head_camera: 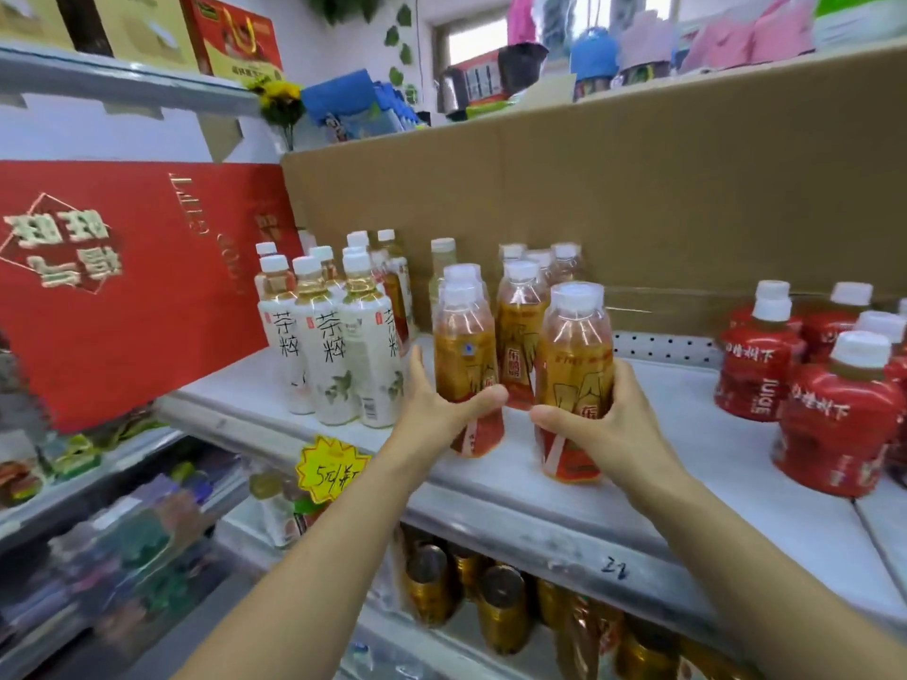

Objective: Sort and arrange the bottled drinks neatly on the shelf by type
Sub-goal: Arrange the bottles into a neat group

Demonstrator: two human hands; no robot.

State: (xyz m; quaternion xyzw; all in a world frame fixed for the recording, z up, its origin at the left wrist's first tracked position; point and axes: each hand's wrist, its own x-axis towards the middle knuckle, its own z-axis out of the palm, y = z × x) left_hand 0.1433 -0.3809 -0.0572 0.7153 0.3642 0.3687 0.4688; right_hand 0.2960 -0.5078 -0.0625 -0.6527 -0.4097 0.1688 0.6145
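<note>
Left hand (441,404) and right hand (608,419) each curl fingers round an amber bottle (466,365). White teas (333,355) left of the fingers, red juices (785,375) right, look grouped; ambers need aligning.

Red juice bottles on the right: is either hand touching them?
No, the left hand and right hand grip orange tea bottles; the red juice bottles stand apart.

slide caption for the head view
Left hand holds the left orange bottle, right hand the right orange bottle, on the shelf.
</note>
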